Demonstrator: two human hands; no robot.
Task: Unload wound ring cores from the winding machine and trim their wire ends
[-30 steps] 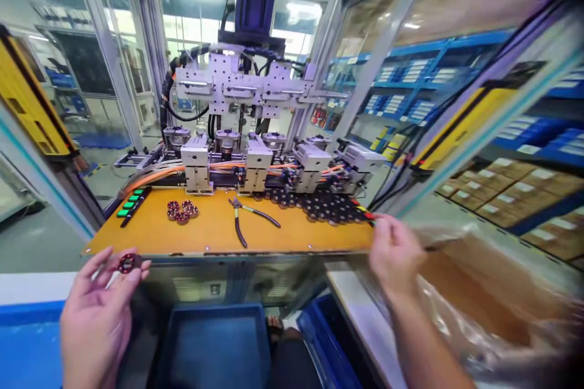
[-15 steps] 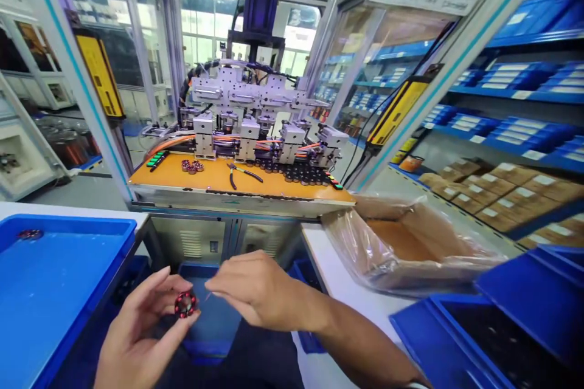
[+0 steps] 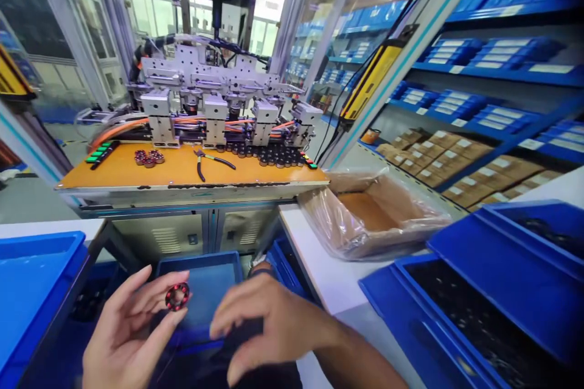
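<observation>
My left hand (image 3: 132, 328) pinches a small ring-shaped motor stator (image 3: 170, 301), black with red windings, between thumb and fingertips. My right hand (image 3: 269, 319) is to its right, thumb apart from the fingers, with nothing visible in it and some blur. Below and behind both hands is a blue bin (image 3: 207, 264) on the floor. Ahead, on the orange worktop (image 3: 123, 177) of the machine, lie several red-wound stators (image 3: 149, 158), a pair of pliers (image 3: 210, 161) with dark handles, and several black round parts (image 3: 274, 157).
A winding machine (image 3: 214, 91) spans the worktop's back. On the right stand a plastic-lined carton (image 3: 365, 219) and blue trays (image 3: 410, 322) of dark parts. A blue tray (image 3: 36, 304) sits at the left. Shelves (image 3: 502, 67) with blue boxes line the right wall.
My right hand has opened from a pinch near the stator and moved slightly right and down. The left hand keeps hold of the stator. The view has turned to the right.
</observation>
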